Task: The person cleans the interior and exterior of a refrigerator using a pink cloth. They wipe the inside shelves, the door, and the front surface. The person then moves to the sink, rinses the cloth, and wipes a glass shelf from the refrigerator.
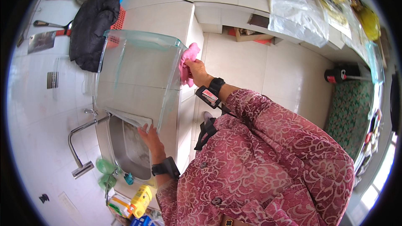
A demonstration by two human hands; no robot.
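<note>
A large clear plastic bin [138, 59] with a greenish tint sits on the tiled counter, one end reaching over the sink [128, 150]. My left hand [153, 139] grips the bin's edge at the sink end, fingertips against the plastic. In my right hand [197, 70] is a bunched pink cloth [189, 53], held against the outside of the bin near its corner on my side. Part of the cloth is hidden behind the fingers. Both wrists wear black straps with devices.
A chrome faucet [75, 150] arches out beside the sink. A black puffy garment [94, 31] and a red plastic basket [118, 20] lie past the bin. A yellow bottle [141, 201] stands left of the sink. Clear plastic sheeting [298, 15] covers part of the side counter.
</note>
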